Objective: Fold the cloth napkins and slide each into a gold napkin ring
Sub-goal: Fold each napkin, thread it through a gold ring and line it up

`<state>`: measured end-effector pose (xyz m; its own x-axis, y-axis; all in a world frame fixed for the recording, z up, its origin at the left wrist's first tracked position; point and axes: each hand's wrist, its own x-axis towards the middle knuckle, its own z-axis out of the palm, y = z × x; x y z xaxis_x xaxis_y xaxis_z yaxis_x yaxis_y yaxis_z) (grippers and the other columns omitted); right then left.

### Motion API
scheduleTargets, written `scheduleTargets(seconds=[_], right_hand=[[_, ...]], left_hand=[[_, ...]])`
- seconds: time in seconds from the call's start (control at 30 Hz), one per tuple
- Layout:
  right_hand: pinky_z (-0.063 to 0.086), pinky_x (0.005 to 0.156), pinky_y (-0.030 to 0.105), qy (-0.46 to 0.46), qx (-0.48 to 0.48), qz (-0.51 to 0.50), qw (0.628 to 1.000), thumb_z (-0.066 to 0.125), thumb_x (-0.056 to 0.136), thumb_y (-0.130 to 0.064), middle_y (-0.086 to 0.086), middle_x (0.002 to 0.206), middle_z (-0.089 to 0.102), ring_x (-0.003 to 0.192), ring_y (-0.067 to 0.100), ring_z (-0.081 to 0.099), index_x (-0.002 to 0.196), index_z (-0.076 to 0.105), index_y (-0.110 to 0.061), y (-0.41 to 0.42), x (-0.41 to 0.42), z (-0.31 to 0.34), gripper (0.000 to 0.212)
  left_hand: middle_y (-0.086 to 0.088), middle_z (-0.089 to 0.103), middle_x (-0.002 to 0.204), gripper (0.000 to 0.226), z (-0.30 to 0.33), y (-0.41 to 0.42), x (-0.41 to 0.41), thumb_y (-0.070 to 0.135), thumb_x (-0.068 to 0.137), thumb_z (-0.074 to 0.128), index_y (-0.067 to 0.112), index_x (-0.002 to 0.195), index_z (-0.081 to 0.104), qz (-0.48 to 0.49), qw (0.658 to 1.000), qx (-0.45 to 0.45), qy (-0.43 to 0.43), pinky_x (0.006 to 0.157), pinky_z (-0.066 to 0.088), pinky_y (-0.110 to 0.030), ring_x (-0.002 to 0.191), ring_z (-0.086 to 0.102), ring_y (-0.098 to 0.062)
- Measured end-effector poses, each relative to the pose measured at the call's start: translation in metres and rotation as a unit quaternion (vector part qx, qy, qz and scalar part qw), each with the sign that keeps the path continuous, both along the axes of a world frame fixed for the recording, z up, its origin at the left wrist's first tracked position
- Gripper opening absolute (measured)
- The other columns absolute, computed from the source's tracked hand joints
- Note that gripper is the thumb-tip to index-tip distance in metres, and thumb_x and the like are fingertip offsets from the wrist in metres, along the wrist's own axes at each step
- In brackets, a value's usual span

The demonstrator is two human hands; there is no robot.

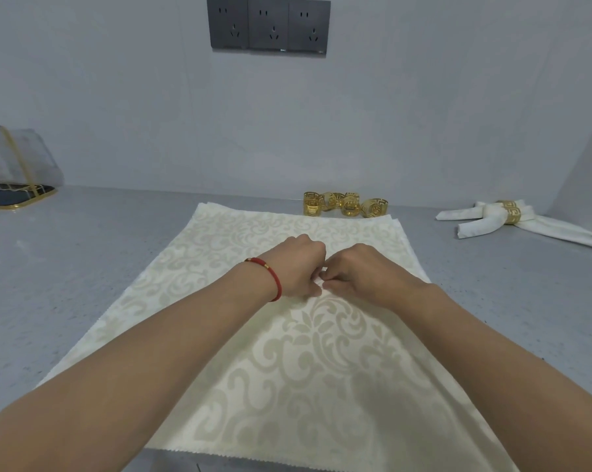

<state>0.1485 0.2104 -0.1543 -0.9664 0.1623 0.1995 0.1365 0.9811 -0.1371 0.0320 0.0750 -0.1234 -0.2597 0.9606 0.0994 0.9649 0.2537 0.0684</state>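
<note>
Napkin point(253, 352) flat on bench point(83, 267), long axis running away from person; left hand point(299, 267) and right hand point(359, 272) both pinch its centre, gold rings point(345, 204) beyond far edge.

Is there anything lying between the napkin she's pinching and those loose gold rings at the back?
Nothing visible does. Both the left hand and right hand pinch the middle of the spread napkin, and the loose gold rings sit just beyond its far edge on the bare counter. The finished napkins lie off to the right.
</note>
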Motion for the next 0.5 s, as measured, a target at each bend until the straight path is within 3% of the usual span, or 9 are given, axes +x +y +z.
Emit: scheduleTargets(seconds=[0.17,0.3,0.37,0.43,0.5], right_hand=[[0.056,0.076,0.04,0.031,-0.08,-0.037,0.996,0.065,0.085,-0.028,0.0,0.084,0.078,0.082,0.023,0.071,0.082,0.082,-0.023,0.0,-0.001,-0.004,0.018],[0.055,0.08,0.039,0.045,-0.099,-0.036,0.993,0.072,0.087,-0.021,-0.006,0.089,0.079,0.083,0.017,0.069,0.089,0.083,-0.026,-0.001,0.003,-0.002,0.012],[0.056,0.085,0.04,0.047,-0.102,-0.03,0.993,0.075,0.088,-0.02,-0.008,0.095,0.08,0.09,0.017,0.071,0.095,0.084,-0.025,-0.001,0.004,-0.001,0.012],[0.056,0.089,0.041,0.052,-0.111,-0.021,0.992,0.076,0.089,-0.019,-0.007,0.103,0.08,0.097,0.017,0.072,0.097,0.084,-0.023,0.001,0.006,-0.001,0.012],[0.056,0.09,0.042,0.054,-0.1,-0.014,0.993,0.072,0.091,-0.021,0.0,0.11,0.078,0.104,0.019,0.071,0.098,0.083,-0.019,0.0,0.009,-0.003,0.013]], left_hand=[[-0.007,0.056,0.092,0.027,0.009,0.005,0.006,0.017,0.082,0.07,0.02,0.068,0.047,0.0,1.0,-0.012,0.021,0.05,0.034,-0.023,0.065,0.048,-0.017],[-0.004,0.057,0.085,0.025,0.013,0.006,0.008,0.019,0.081,0.075,0.017,0.071,0.051,-0.005,0.999,-0.025,0.019,0.053,0.041,-0.025,0.06,0.049,-0.014],[-0.007,0.06,0.091,0.017,0.014,0.006,0.009,0.015,0.08,0.075,0.015,0.08,0.058,0.005,1.0,-0.024,0.006,0.053,0.042,-0.025,0.059,0.048,-0.012],[-0.005,0.058,0.087,0.016,0.015,0.007,0.011,0.013,0.078,0.076,0.012,0.085,0.061,0.021,1.0,-0.022,-0.007,0.05,0.041,-0.023,0.058,0.049,-0.012],[-0.001,0.052,0.078,0.019,0.015,0.007,0.012,0.012,0.078,0.075,0.014,0.077,0.057,0.027,0.999,-0.023,-0.017,0.048,0.039,-0.022,0.057,0.048,-0.011]])
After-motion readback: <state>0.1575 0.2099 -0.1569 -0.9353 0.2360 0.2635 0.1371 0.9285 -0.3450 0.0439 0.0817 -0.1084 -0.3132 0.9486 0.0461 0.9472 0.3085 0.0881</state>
